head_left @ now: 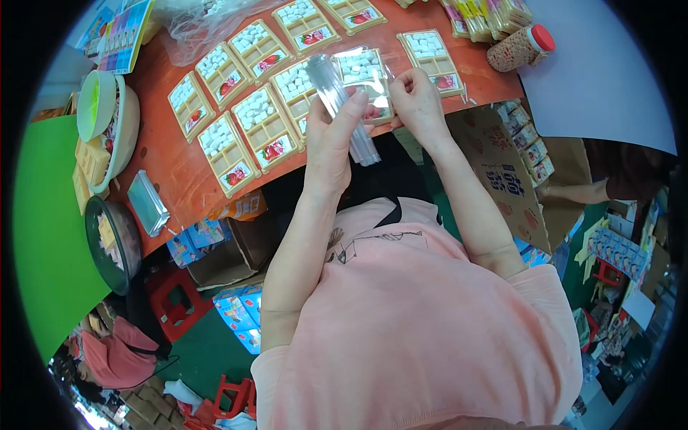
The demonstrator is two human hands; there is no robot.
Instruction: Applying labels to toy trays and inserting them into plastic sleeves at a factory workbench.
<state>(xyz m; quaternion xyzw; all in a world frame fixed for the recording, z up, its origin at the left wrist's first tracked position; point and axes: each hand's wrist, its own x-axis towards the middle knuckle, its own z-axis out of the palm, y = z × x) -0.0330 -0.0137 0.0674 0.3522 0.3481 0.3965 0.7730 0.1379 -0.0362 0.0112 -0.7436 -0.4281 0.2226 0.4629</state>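
A folded bundle of clear plastic bags lies in the grip of my left hand, its lower end showing beneath the palm. To the right, my right hand has its fingers curled and pinches the edge of a clear bag. Behind this film is a cream compartment tray with white cube-shaped pieces in its upper part and a strawberry picture card below. Similar trays, such as one close to my left wrist, stand in rows on the red-orange table.
A jar with a red lid and yellow-pink packets sit at the back right. Left are a white basin, a dark bowl and a clear-topped box. Below right, another person's arm reaches by a cardboard box.
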